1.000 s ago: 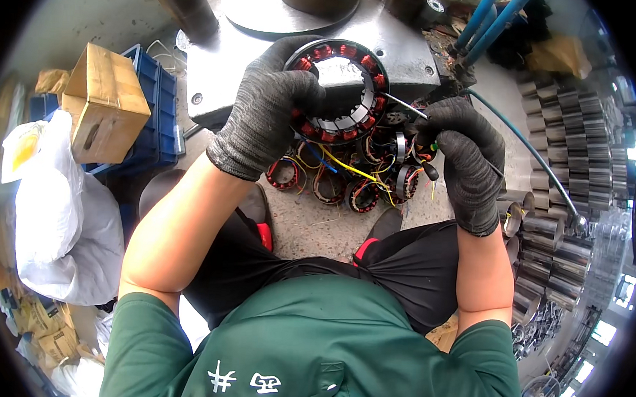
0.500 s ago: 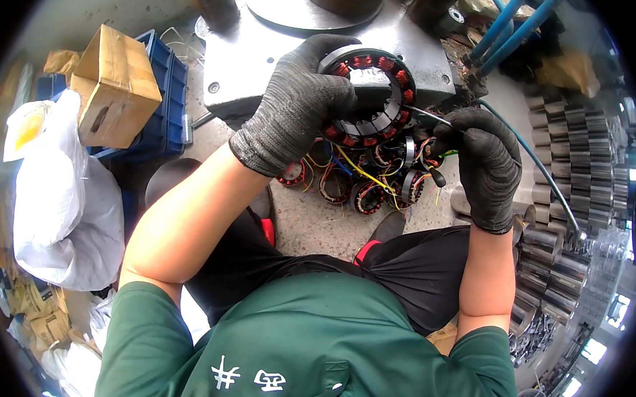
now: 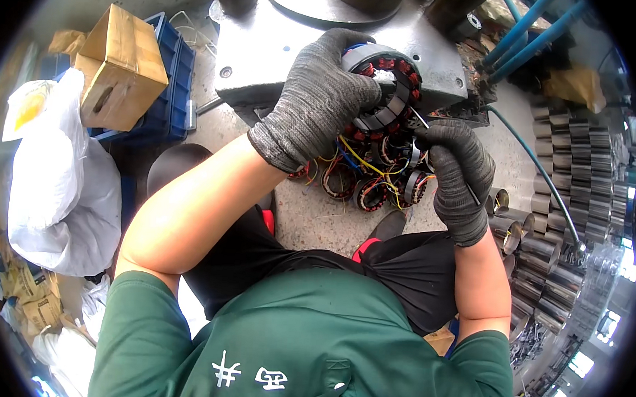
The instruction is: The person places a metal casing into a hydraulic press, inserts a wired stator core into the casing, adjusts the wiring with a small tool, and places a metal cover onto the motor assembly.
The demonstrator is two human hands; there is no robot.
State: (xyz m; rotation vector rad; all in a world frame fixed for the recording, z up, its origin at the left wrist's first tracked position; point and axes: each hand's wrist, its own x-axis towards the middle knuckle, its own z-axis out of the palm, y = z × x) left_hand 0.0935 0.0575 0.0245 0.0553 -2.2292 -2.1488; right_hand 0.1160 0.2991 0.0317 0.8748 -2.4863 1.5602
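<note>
My left hand [image 3: 316, 98], in a dark grey knit glove, is closed around the left side of a motor stator [image 3: 388, 116]. This is a ring with red copper windings and grey inner segments, held tilted in front of the press bed. My right hand [image 3: 459, 173], gloved alike, is closed on a thin metal rod [image 3: 421, 119]. The rod's tip reaches the stator's right side; whether it touches the windings I cannot tell. Another length of the rod shows at the palm. Below, several smaller stators [image 3: 371, 195] with coloured wires lie on the floor.
Ahead stands a steel press bed [image 3: 256, 66] with round posts. To the left are a cardboard box [image 3: 127, 73] on a blue crate [image 3: 174, 83] and a white sack [image 3: 67, 185]. Metal cylinders [image 3: 542, 246] are stacked at right, near a thin hose [image 3: 539, 170] and blue pipes [image 3: 524, 44].
The stator has tilted, showing more of its outer wall, and sits slightly further right in view. My right hand has moved left and down, closer to the ring, with the rod steeper.
</note>
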